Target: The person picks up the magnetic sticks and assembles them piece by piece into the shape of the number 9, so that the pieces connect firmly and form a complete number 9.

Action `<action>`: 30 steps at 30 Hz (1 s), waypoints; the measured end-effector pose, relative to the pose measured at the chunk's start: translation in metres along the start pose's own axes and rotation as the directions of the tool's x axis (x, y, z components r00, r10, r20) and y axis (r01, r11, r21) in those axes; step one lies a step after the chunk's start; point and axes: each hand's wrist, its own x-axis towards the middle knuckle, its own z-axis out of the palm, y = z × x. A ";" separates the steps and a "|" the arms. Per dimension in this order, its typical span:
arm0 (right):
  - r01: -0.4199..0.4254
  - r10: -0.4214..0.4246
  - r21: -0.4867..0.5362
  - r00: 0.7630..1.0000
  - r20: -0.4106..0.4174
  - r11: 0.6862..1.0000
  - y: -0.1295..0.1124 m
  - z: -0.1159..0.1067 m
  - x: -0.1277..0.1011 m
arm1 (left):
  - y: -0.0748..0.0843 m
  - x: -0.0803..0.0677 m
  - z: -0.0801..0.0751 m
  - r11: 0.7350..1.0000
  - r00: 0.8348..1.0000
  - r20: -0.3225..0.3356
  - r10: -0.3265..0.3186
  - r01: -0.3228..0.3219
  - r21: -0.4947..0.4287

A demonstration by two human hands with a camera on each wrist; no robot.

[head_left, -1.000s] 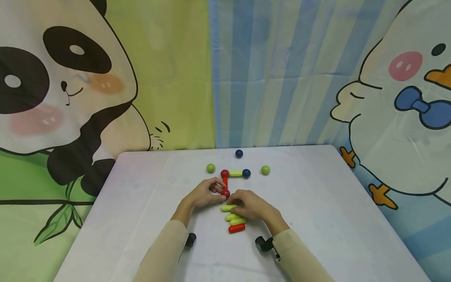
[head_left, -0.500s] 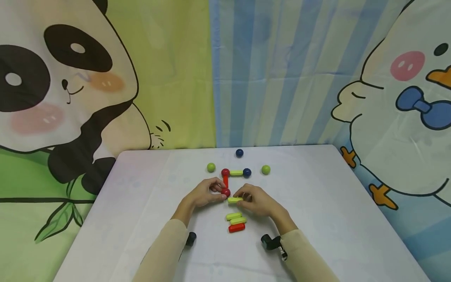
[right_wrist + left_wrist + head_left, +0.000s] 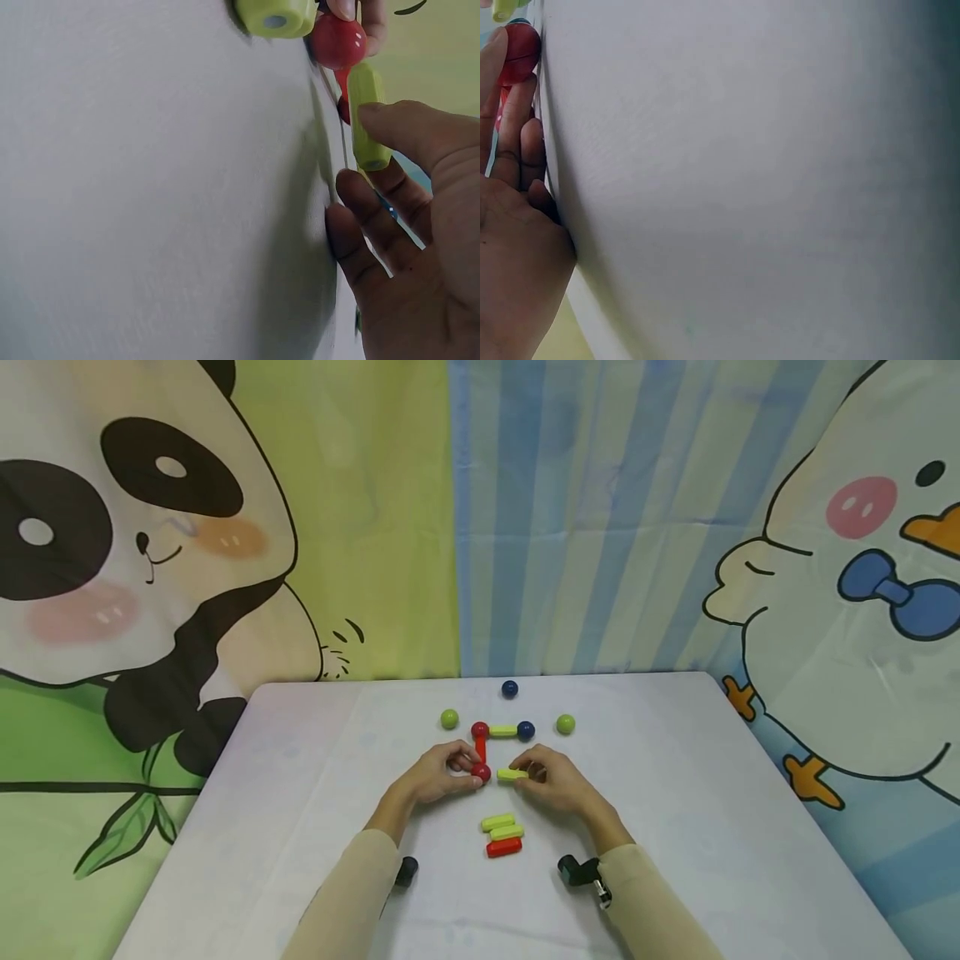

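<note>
My left hand (image 3: pixel 435 774) pinches the near red ball (image 3: pixel 481 773) between thumb and fingers; that ball shows again as a red ball (image 3: pixel 521 54) in the left wrist view. A red rod (image 3: pixel 480 748) joins it to a far red ball (image 3: pixel 480 729). From there a yellow-green rod (image 3: pixel 502 731) leads right to a dark blue ball (image 3: pixel 525 731). My right hand (image 3: pixel 558 781) holds another yellow-green rod (image 3: pixel 367 127) between thumb and fingers. Its free end points at the near red ball, with a small gap between them in the head view.
Nearer me on the white table (image 3: pixel 315 860) lie two yellow-green rods (image 3: pixel 498 822) and a red rod (image 3: pixel 504 847). Beyond the hands stand a left green ball (image 3: pixel 449 719), a right green ball (image 3: pixel 566 724) and a loose dark blue ball (image 3: pixel 510 689).
My right hand has picked a yellow-green rod from the near group and carried it away from me and slightly right, level with the near red ball. The left hand stays put.
</note>
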 end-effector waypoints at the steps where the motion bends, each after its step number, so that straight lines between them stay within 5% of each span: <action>1: -0.001 0.001 -0.005 1.000 -0.001 1.000 0.000 0.001 0.000 | 0.000 -0.001 0.000 1.000 1.000 -0.003 -0.001 0.001 0.000; 17: -0.070 0.070 -0.001 0.997 -0.008 0.998 -0.001 0.007 0.002 | 0.003 -0.005 0.012 0.999 0.999 -0.025 -0.029 0.030 0.012; 30: -0.080 0.081 0.032 0.996 -0.026 0.996 -0.002 0.005 0.006 | 0.002 -0.003 0.003 1.000 0.999 -0.041 0.005 -0.004 0.021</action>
